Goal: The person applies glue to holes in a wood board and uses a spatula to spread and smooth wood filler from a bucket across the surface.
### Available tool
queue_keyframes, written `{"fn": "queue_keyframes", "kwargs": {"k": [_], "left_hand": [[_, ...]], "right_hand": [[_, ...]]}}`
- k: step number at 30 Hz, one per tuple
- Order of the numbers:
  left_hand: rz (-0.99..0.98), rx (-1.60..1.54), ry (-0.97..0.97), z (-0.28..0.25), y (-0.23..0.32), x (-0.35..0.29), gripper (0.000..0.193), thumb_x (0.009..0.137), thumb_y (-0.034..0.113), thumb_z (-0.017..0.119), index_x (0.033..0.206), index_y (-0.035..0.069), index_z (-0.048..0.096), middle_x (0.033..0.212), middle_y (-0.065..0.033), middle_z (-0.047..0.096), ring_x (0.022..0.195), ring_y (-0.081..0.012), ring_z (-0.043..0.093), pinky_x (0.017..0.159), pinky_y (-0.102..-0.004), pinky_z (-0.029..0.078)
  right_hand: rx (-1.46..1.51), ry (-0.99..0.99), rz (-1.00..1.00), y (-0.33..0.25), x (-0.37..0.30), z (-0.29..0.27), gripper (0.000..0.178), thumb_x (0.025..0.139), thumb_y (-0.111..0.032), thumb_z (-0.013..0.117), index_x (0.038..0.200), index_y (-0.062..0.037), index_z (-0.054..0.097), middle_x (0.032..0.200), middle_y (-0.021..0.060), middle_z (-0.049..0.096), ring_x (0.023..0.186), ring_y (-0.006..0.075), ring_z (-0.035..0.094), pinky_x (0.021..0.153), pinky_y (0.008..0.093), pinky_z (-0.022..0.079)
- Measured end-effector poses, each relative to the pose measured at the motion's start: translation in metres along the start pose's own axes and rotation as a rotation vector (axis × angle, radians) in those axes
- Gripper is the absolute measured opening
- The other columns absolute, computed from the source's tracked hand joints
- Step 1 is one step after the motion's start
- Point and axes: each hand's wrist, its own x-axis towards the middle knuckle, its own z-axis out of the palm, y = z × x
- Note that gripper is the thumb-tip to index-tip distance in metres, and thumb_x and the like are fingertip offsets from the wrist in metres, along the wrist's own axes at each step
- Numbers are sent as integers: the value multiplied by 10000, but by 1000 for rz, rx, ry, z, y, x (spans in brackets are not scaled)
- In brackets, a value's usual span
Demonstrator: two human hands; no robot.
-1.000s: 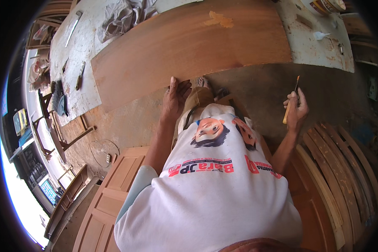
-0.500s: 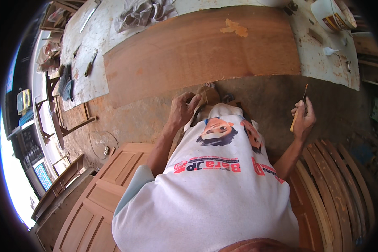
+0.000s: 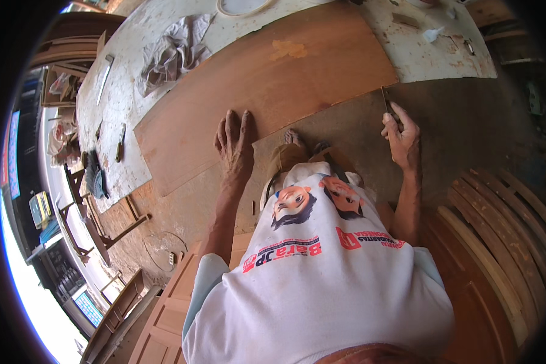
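A long reddish-brown wooden board (image 3: 321,67) lies across the table, with an orange-tan patch (image 3: 289,49) of filler on its far part. My left hand (image 3: 233,145) rests at the board's near edge, fingers stretched out and apart over its surface, holding nothing. Off the board's near right corner, my right hand (image 3: 402,130) is closed around a thin-bladed tool (image 3: 384,96). The blade points away from me, its tip close to the board's edge; whether it touches cannot be told. Most of the handle is hidden in my fingers.
Around the board the whitish, stained table (image 3: 443,57) carries a crumpled grey cloth (image 3: 175,51), a round lid (image 3: 244,5), a knife-like tool (image 3: 121,142) and a small wooden block (image 3: 405,20). A panelled door (image 3: 170,315) lies at lower left; curved wooden pieces (image 3: 503,224) stand at right.
My left hand has moved forward onto the board and its fingers have spread. My right hand has brought the tool left and forward, toward the board's edge. The view has shifted.
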Motion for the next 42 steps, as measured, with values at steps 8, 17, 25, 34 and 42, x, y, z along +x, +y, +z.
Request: {"fn": "queue_keyframes", "kwargs": {"k": [8, 17, 25, 34, 42], "left_hand": [[25, 11, -49, -6, -1, 5, 1018, 774, -130, 645, 1690, 253, 417, 1755, -200, 301, 1584, -425, 309, 1263, -581, 263], [78, 49, -92, -8, -16, -5, 1035, 764, -138, 629, 1696, 256, 407, 1765, -219, 287, 1592, -443, 289, 1270, -588, 238], [12, 31, -49, -3, -12, -12, 964, 774, -141, 578, 1642, 272, 504, 1748, -204, 336, 1571, -435, 335, 1259, -579, 259], [37, 61, -31, -13, -6, -6, 797, 888, -9, 698, 1638, 177, 503, 1721, -245, 367, 1567, -475, 344, 1274, -594, 252], [-40, -19, -114, -21, -1, -1, 787, 883, 30, 753, 1621, 200, 537, 1714, -238, 376, 1557, -475, 355, 1256, -607, 269]], "right_hand": [[61, 42, -14, 8, -27, 3, 400, 1098, -244, 678, 1392, 27, 672, 856, 99, 679, 679, 155, 653, 664, 335, 550], [36, 202, 47, 24, -52, -20, 437, 1103, -262, 673, 1404, 54, 662, 810, 98, 666, 680, 157, 660, 659, 338, 553], [63, 215, 125, 27, -43, -20, 437, 1101, -251, 679, 1422, 45, 663, 797, 77, 661, 680, 129, 644, 648, 314, 545], [-5, 215, 212, 6, 28, -12, 423, 1109, -241, 666, 1435, 28, 663, 849, 67, 677, 720, 119, 653, 681, 315, 559], [-409, 52, 39, -23, 105, -8, 412, 1073, -201, 683, 1461, -65, 672, 1152, 199, 754, 988, 355, 753, 850, 449, 600]]}}
